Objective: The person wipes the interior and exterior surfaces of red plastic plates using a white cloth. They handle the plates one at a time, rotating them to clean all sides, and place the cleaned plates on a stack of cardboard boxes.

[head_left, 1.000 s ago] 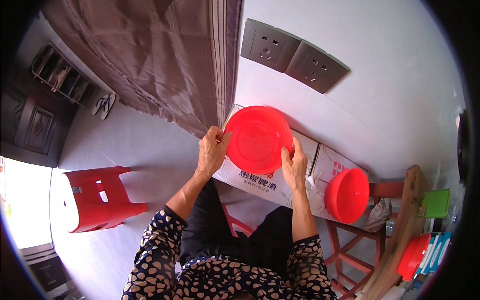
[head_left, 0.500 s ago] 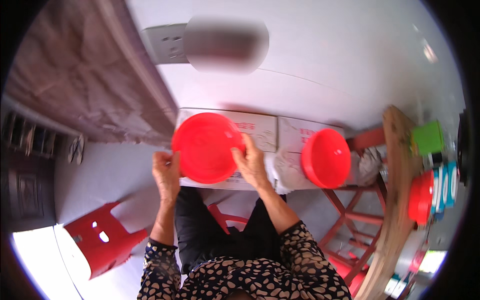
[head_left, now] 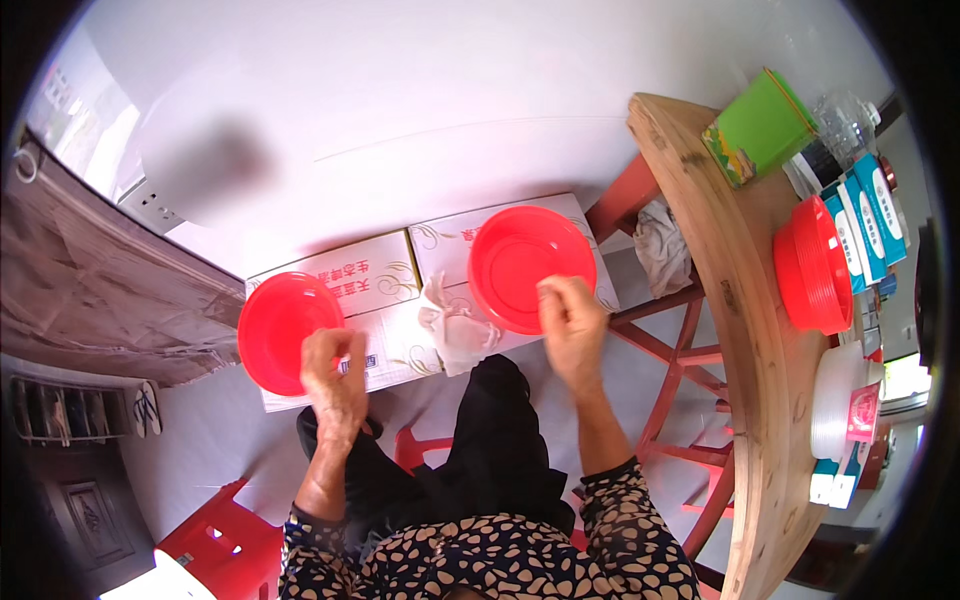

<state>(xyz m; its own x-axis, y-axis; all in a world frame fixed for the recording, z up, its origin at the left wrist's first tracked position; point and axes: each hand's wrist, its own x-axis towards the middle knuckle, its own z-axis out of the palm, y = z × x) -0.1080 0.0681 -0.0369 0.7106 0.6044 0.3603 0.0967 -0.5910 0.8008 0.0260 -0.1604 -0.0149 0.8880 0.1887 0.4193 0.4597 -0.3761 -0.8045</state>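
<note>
At centre frame, the one red bowl held in both hands 0.5 s ago is now two: left hand [head_left: 335, 385] grips a red bowl [head_left: 283, 330] by its rim, right hand [head_left: 572, 322] pinches the second bowl [head_left: 525, 265], both over the cardboard boxes [head_left: 385, 290]. Stack looks separated. White cloth [head_left: 455, 325] lies btwn them. Wooden surface [head_left: 745, 300] edge crowds the right; open floor at lower left.

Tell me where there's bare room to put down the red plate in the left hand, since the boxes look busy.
Free: the box top beside the left hand, between its red plate and the white cloth; also the wooden table near the green tin. Crowded: the right box under the right hand's red bowl, and the table's far side by the stacked red bowls.
</note>
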